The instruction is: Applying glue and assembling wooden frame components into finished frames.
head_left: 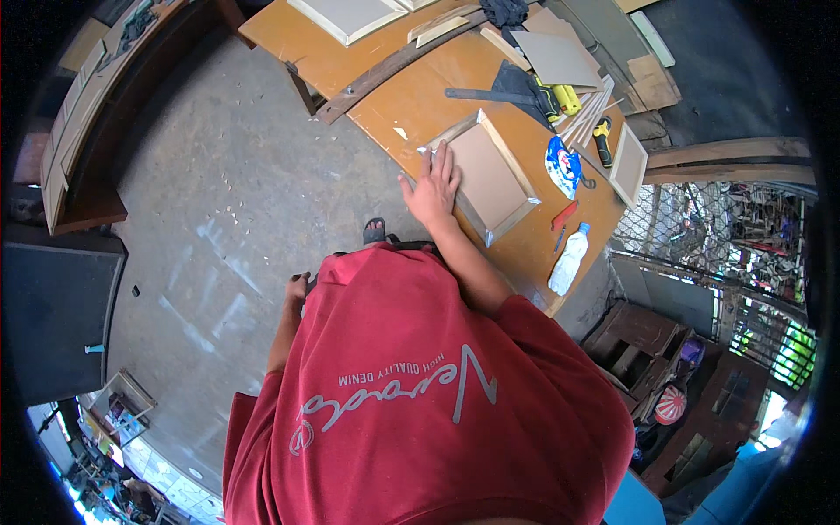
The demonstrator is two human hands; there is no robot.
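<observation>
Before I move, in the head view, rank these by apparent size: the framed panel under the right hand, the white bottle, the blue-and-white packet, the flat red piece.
1. Framed panel
2. White bottle and blue-and-white packet: too alike to rank
3. Flat red piece

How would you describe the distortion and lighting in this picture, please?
Head view: fisheye distortion bows the long bench at left, with blackened corners; head view: daylight glares around the barred grille at lower right; head view: the right hand and framed panel look clear, without obvious blur.
</observation>
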